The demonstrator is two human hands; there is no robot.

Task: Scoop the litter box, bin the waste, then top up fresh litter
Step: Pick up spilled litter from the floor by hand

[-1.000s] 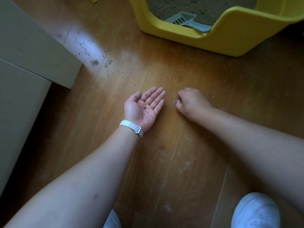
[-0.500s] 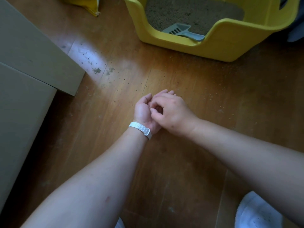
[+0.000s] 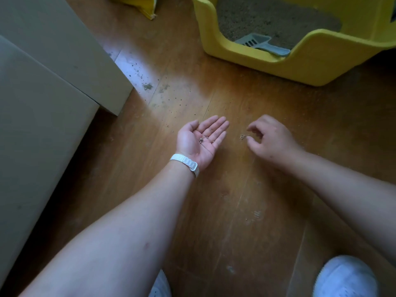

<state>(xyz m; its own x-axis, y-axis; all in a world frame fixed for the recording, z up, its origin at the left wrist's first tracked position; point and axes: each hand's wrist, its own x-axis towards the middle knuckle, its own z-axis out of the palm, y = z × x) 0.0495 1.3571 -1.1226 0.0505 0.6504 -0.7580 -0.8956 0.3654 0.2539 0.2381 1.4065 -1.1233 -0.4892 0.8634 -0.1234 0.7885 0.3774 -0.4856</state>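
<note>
My left hand (image 3: 201, 140) lies palm up and flat just above the wooden floor, with a few small litter crumbs (image 3: 202, 139) on the palm. To its right, my right hand (image 3: 270, 140) is palm down with curled fingers, and its thumb and fingertip pinch a small litter clump (image 3: 243, 137) on the floor. The yellow litter box (image 3: 300, 61) stands at the top right, filled with grey-brown litter (image 3: 267, 20). A grey scoop (image 3: 261, 45) lies inside it against the front wall.
Large cardboard boxes (image 3: 53, 86) fill the left side. Loose litter specks (image 3: 150, 86) dot the floor by the box corner. A yellow bag's corner (image 3: 143, 7) shows at the top. My white shoes (image 3: 347, 277) are at the bottom edge.
My right hand left my left palm, where it had dropped a crumb, and moved right to another clump on the floor. My left palm is uncovered again.
</note>
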